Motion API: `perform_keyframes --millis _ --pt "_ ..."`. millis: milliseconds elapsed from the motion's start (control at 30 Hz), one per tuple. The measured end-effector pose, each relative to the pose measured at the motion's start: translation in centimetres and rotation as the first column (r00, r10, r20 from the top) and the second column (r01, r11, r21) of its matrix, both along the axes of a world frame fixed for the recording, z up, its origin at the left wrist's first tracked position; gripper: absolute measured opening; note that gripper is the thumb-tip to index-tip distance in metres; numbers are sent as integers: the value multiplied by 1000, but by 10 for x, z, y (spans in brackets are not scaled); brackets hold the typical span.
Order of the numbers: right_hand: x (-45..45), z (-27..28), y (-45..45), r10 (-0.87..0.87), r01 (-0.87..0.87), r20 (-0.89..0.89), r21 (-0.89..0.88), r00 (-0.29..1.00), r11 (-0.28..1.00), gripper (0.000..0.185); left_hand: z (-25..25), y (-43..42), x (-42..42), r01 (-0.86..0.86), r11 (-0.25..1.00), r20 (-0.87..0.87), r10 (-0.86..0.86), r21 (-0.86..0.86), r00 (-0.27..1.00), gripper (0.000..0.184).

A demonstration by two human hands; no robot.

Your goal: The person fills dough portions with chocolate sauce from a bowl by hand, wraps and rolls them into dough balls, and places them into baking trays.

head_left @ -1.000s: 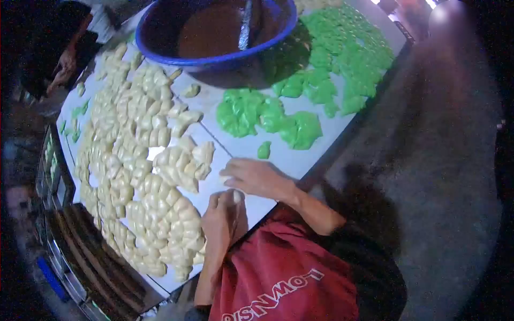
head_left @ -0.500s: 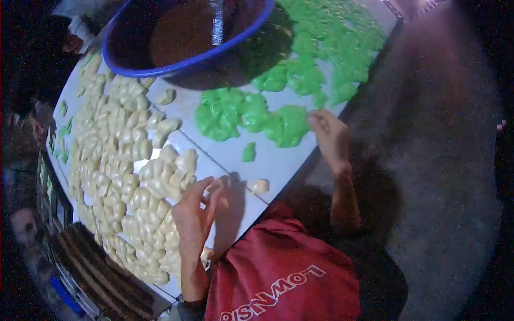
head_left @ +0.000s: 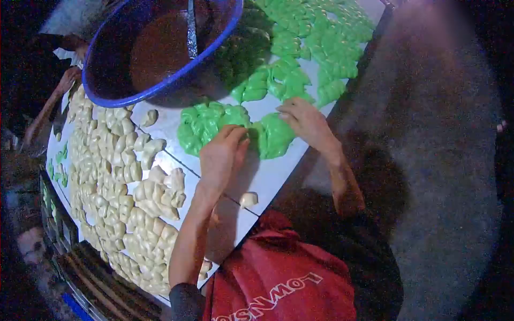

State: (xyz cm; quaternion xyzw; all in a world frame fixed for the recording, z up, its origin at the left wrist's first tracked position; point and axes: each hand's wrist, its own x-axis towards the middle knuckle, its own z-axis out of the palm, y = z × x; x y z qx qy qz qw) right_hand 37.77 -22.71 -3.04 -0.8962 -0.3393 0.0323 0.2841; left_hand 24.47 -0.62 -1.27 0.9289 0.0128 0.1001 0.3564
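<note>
Both hands are over the green dough pieces [head_left: 276, 140] near the table's right edge. My left hand [head_left: 224, 155] has its fingers bent together at the green dough; what they hold, if anything, is hidden. My right hand [head_left: 308, 123] touches the upper right of the same clump, fingers pressed together, and their tips hide what is between them. One cream dough piece [head_left: 248, 200] lies alone close to the front edge. Many cream dough pieces [head_left: 152, 198] cover the left part of the white table [head_left: 241, 184].
A blue-rimmed basin [head_left: 160, 85] with brown contents and a metallic utensil [head_left: 191, 32] stands at the back. More green dough [head_left: 332, 48] spreads at the upper right. Another person's hand [head_left: 68, 79] is at the far left. Dark trays [head_left: 101, 278] sit at lower left.
My left hand has moved from beside the cream dough up to the green dough. My right hand has gone from the front edge to the green clump. The lone cream piece has been let go.
</note>
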Motion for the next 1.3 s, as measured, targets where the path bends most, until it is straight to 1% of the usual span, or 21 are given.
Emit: perform_keyframes --millis 33,67,167,200,300,333,367,433,467,600,700,833,867,900,967,1000,1100,1133,1200,1267,1300 --pt "3 -1 -7 -22 21 16 47 1000 999 25 -4 0 3 -8 1000 3 8 20 1000 19" --pt "4 2 -17 -175 185 -93 107 980 977 23 -8 2 5 -15 999 9 15 36 1000 18" --pt "9 -14 -60 -503 514 -104 201 858 834 24 -12 7 4 -38 998 -16 39 58 999 16" --pt "11 -10 -65 -562 584 -170 133 810 801 29 -11 9 2 -43 998 -19 44 44 999 16" --pt "3 -3 -55 -503 505 -47 26 863 863 35 -4 10 4 -40 999 -66 41 22 997 18" --pt "3 -8 -49 -412 401 79 125 908 908 43 -1 9 6 -35 999 -79 37 29 996 18" --pt "5 -10 -41 -375 363 181 96 909 927 45 1 7 8 -31 999 -93 34 37 995 18" --pt "11 -11 -27 -282 294 376 25 883 955 49 -3 0 17 -39 999 -6 39 29 999 18" --pt "16 -16 -22 -299 310 411 42 861 950 42 -1 -4 20 -30 999 19 30 11 999 18" --pt "25 -29 -30 -409 369 201 209 890 906 19 7 -21 39 16 1000 60 -17 20 998 21" --pt "23 -22 -41 -352 598 -503 500 789 626 17 5 -30 57 62 998 89 -60 -19 994 24" --pt "35 0 -38 -344 676 -655 357 673 644 21 -9 -43 90 106 994 43 -106 4 993 30" --pt "36 4 -35 -460 630 -539 180 706 756 24 -10 -47 95 116 993 67 -115 -11 991 32" --pt "38 -1 -35 -452 519 -310 182 836 835 24 -11 -50 101 122 992 88 -123 10 988 33" --pt "38 -16 -36 -305 295 172 79 937 952 26 -15 -58 111 133 990 120 -138 50 983 33" --pt "38 -17 -34 -316 297 160 137 935 945 26 -16 -64 117 160 986 75 -163 40 984 34" --pt "24 13 -43 -400 441 -279 101 873 892 24 -23 -79 133 264 948 -20 -265 175 964 37" --pt "18 39 -49 -353 405 -394 55 849 913 23 -33 -82 138 324 929 51 -337 178 940 37" --pt "-4 59 -72 -339 501 -596 124 728 857 20 -40 -86 147 348 902 -18 -355 256 935 36" --pt "-33 37 -112 -42 574 -688 568 725 590 23 -43 -89 145 356 891 -4 -370 282 929 38" --pt "-44 40 -116 -36 640 -702 625 711 448 18 -43 -88 144 357 891 -14 -368 280 930 39"
